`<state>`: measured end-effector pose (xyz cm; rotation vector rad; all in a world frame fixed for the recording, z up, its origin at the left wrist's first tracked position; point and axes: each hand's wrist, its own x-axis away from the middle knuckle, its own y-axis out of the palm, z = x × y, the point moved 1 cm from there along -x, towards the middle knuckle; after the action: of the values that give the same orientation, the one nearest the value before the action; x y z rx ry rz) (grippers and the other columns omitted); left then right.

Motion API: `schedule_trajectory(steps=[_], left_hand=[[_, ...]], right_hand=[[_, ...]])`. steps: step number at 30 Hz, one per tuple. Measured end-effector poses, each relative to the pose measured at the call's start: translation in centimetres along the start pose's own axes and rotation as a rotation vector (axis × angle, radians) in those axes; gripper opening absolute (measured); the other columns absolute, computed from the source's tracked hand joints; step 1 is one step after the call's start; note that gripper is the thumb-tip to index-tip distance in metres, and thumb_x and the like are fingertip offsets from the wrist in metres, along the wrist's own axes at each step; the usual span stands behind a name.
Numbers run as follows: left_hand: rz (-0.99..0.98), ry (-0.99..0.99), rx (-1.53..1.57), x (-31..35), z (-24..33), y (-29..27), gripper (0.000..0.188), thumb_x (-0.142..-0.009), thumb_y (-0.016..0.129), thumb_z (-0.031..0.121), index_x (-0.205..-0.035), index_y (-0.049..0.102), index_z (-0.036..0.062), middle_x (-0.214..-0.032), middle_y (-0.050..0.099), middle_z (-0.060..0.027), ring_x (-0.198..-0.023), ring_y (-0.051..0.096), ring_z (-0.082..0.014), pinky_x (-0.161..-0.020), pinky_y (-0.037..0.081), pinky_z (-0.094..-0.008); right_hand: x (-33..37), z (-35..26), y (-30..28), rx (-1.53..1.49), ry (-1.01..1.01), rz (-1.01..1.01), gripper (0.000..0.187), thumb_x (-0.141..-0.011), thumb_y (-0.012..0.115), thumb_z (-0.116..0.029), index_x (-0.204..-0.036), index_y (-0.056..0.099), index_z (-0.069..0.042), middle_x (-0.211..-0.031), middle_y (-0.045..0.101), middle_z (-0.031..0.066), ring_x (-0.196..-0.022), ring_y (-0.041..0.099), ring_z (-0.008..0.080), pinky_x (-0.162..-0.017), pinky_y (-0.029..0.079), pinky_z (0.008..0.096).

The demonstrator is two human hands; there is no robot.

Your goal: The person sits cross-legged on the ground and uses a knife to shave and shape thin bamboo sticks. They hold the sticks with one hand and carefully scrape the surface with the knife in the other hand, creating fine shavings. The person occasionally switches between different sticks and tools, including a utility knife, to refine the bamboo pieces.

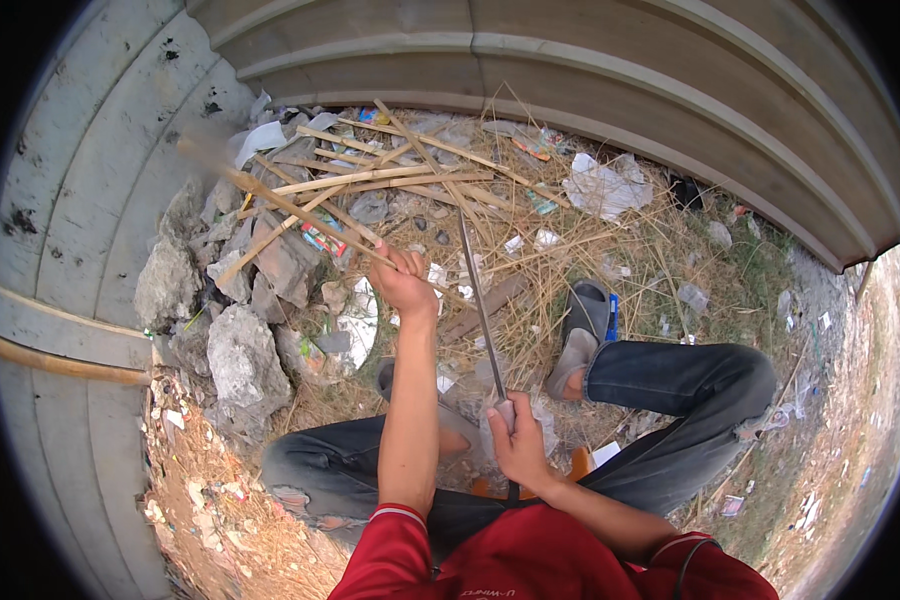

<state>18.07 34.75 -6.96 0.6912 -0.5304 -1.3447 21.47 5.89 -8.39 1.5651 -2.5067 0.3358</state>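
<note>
My left hand (405,281) is closed round a long split bamboo stick (300,211). The stick slants up to the far left, and its far end is smeared by motion. In my right hand (522,443) is the handle of a long knife (482,310), its narrow dark blade pointing away from me and seen almost edge-on. Blade and held stick are apart, though the stick's near end comes close to the blade. Beyond my left hand, several pale split sticks (400,178) lie crossed in a loose pile on the ground.
Grey rocks (245,365) are heaped at the left beside a pale panel wall (100,190). A ribbed metal sheet (610,60) closes off the far side. Dry grass (560,245), white scraps (610,185) and litter cover the ground. My bent legs (685,385) flank the work spot.
</note>
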Motion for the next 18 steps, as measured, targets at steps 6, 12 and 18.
schedule_trajectory(steps=[6, 12, 18], left_hand=[[0.306, 0.167, -0.084, 0.9, 0.5, 1.3, 0.053, -0.104, 0.052, 0.034, -0.060, 0.028, 0.0168, -0.052, 0.024, 0.0036, -0.046, 0.019, -0.0103, -0.048, 0.022, -0.0287], [0.327, 0.203, -0.086, 0.9, 0.5, 0.8, 0.053, -0.105, 0.051, 0.036, -0.061, 0.028, 0.0163, -0.054, 0.024, 0.0029, -0.048, 0.019, -0.0112, -0.050, 0.023, -0.0296], [0.414, 0.232, -0.108, 0.1, 0.9, -1.1, 0.051, -0.105, 0.051, 0.038, -0.064, 0.030, 0.0155, -0.057, 0.026, 0.0038, -0.051, 0.024, -0.0099, -0.053, 0.023, -0.0303]], right_hand=[[-1.8, 8.0, 2.1, 0.186, -0.091, 0.068, 0.028, -0.100, 0.061, -0.025, -0.117, 0.049, -0.006, -0.072, 0.061, 0.0149, -0.064, 0.066, 0.0284, -0.059, 0.049, 0.0406], [-1.0, 2.7, 3.2, 0.140, 0.066, -0.062, 0.032, -0.100, 0.059, -0.025, -0.122, 0.047, -0.005, -0.083, 0.065, 0.0276, -0.072, 0.066, 0.0442, -0.065, 0.051, 0.0487], [-3.6, 9.3, 1.9, -0.072, 0.541, -0.050, 0.023, -0.100, 0.059, -0.021, -0.116, 0.048, -0.007, -0.072, 0.063, 0.0195, -0.058, 0.066, 0.0339, -0.053, 0.049, 0.0422]])
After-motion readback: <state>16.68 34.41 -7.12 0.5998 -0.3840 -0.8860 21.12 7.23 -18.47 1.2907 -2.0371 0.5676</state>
